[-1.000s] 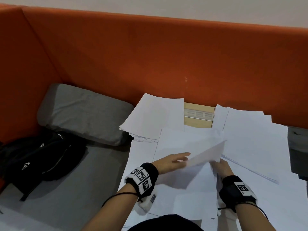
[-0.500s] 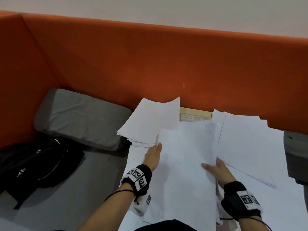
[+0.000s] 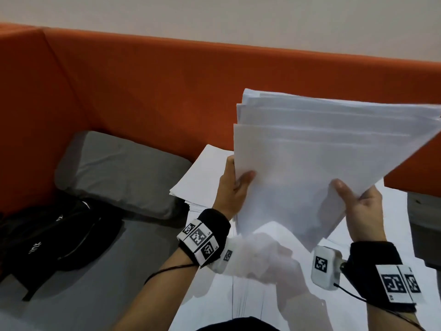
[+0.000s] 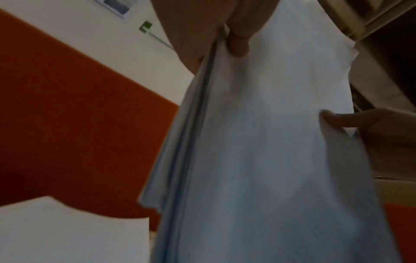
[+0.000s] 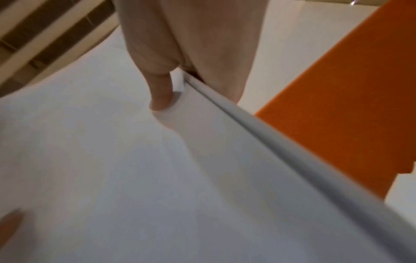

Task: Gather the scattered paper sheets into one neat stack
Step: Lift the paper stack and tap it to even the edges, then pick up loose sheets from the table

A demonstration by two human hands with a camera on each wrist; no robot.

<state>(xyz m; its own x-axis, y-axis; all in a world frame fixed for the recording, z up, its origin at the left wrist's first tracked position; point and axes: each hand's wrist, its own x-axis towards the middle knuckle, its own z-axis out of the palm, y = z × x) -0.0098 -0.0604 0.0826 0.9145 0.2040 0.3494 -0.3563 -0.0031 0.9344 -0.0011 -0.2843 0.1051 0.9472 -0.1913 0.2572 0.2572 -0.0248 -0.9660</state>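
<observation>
A thick bundle of white paper sheets [image 3: 310, 161] is lifted upright above the table, its top edges fanned and uneven. My left hand [image 3: 235, 185] pinches its left edge, thumb on the near face. My right hand [image 3: 358, 199] pinches the right edge, thumb in front. In the left wrist view the bundle [image 4: 258, 142] fills the frame with my left hand's thumb [image 4: 238, 41] on it. The right wrist view shows the bundle [image 5: 157, 178] under my right hand's thumb [image 5: 161, 94]. More loose sheets [image 3: 238, 295] lie flat below, and another pile [image 3: 202, 173] lies at the back left.
An orange padded wall [image 3: 143, 96] runs behind and to the left. A grey cushion [image 3: 119, 170] lies on the bench at the left, with a black bag [image 3: 52, 235] in front of it. Sheets [image 3: 396, 225] also cover the table on the right.
Both hands have raised the gathered sheets from flat on the table to upright in the air. Before that, the hands were sliding sheets together on the surface.
</observation>
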